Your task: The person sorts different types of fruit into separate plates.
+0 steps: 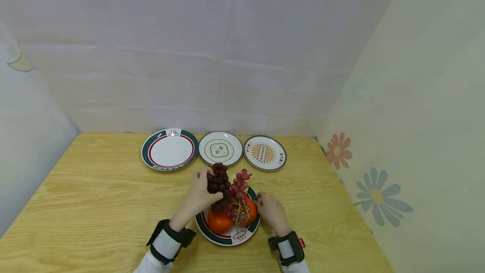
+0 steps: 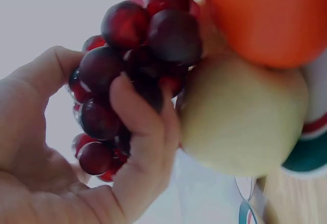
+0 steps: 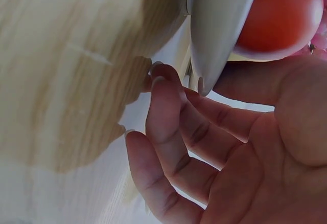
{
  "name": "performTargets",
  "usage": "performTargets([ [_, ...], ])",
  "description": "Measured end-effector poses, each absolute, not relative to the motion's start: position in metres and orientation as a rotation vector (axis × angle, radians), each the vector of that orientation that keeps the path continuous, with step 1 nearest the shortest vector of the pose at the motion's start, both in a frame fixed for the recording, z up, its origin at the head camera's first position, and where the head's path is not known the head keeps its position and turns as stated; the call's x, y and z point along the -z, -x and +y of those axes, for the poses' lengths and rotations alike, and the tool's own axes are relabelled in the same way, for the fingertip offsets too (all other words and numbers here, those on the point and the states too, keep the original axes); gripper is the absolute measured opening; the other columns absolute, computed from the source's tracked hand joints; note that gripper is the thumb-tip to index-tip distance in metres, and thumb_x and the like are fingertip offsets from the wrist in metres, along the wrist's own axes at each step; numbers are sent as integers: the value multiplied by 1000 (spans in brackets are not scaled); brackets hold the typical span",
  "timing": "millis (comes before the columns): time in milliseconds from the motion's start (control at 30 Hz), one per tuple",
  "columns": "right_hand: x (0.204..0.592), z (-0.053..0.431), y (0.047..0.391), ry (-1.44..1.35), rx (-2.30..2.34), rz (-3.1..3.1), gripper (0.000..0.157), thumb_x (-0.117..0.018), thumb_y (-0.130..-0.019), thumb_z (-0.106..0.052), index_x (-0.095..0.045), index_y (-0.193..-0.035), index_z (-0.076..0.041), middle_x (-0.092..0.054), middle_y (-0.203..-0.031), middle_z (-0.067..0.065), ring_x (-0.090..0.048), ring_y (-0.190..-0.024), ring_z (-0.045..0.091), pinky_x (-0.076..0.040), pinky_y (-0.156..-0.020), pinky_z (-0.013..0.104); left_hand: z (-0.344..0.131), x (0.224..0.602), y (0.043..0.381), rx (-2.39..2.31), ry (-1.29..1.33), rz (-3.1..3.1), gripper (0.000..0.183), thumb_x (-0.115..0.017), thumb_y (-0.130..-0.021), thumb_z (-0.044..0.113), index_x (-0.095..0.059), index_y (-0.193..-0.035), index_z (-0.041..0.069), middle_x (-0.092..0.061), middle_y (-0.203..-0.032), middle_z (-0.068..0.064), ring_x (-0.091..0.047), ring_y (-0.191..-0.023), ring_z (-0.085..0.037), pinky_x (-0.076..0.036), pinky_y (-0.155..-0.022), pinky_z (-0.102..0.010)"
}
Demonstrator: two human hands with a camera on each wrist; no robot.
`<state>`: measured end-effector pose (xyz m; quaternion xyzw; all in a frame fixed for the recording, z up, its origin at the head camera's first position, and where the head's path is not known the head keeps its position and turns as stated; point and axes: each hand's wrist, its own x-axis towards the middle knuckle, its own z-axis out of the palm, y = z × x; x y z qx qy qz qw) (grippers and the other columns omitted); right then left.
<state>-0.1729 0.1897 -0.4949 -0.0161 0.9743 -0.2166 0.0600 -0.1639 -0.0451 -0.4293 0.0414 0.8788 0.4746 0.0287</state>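
Note:
A bunch of dark red grapes (image 1: 218, 180) is gripped by my left hand (image 1: 198, 193), thumb on one side and curled fingers on the other. It is over the fruit plate (image 1: 213, 236), which has a green rim. On that plate lie two orange-red round fruits (image 1: 219, 222) and a pink bunch of grapes (image 1: 240, 186) with green stems. The left wrist view also shows a pale yellow round fruit (image 2: 242, 116) beside the dark grapes. My right hand (image 1: 273, 212) pinches the plate's right edge, its thumb over the rim (image 3: 222, 29) and fingers beneath.
Along the back of the wooden table (image 1: 94, 188) three plates stand in a row: a large green-rimmed plate (image 1: 170, 151), a white plate with a central emblem (image 1: 220, 149) and a plate with an orange sunburst (image 1: 264, 153). Pale cloth (image 1: 189, 54) hangs behind.

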Motion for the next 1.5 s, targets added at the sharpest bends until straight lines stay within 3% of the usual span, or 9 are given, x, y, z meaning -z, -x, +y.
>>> performTargets([
  [200,495,190,171,72,664,2960,21,-61,-89,-18,-64,-102,-2,-55,-61,1,-44,-48,10,-30,-43,24,-82,421,188,-1640,-132,2848,57,-73,-69,8,-35,-112,3,-39,-114,-25,-40,-108,-35,-40,-92,-56],
  [500,496,189,171,62,656,2955,23,-60,-89,-18,-64,-103,-1,-54,-62,1,-44,-50,11,-30,-43,23,-168,451,265,-1696,-5,2970,54,-64,-82,4,-31,-124,-5,-38,-128,-33,-38,-120,-44,-33,-97,-60],
  [767,499,188,169,53,645,2944,24,-59,-90,-19,-62,-105,-1,-56,-66,2,-46,-53,12,-32,-46,25,-199,483,286,-1541,80,2928,54,-55,-88,1,-30,-135,-6,-33,-136,-37,-29,-127,-47,-25,-104,-61],
  [1033,500,190,168,77,643,2996,22,-59,-89,-19,-62,-104,-2,-57,-65,3,-46,-52,12,-31,-45,25,-202,484,279,-1119,208,3019,61,-46,-92,12,-18,-144,-5,-4,-137,-49,-13,-119,-65,-24,-95,-68],
  [1133,499,189,167,81,650,2992,23,-58,-90,-19,-62,-104,-2,-58,-66,3,-47,-52,12,-32,-45,25,-197,481,273,-947,224,3174,58,-50,-91,14,-27,-141,-6,-9,-136,-49,-17,-111,-64,-31,-85,-66],
  [1300,498,189,166,91,642,3000,21,-59,-90,-19,-62,-103,-2,-59,-67,4,-48,-53,12,-33,-46,26,-166,464,260,-806,1,3469,48,-59,-88,13,-45,-130,-7,-38,-126,-40,-33,-107,-55,-40,-80,-60],
  [1500,499,190,167,102,656,3004,20,-59,-89,-17,-62,-102,-1,-58,-65,5,-48,-53,13,-32,-45,27,-85,426,218,-881,-374,3156,57,-49,-94,38,-36,-141,9,-47,-128,-26,-40,-115,-45,-43,-89,-57],
])
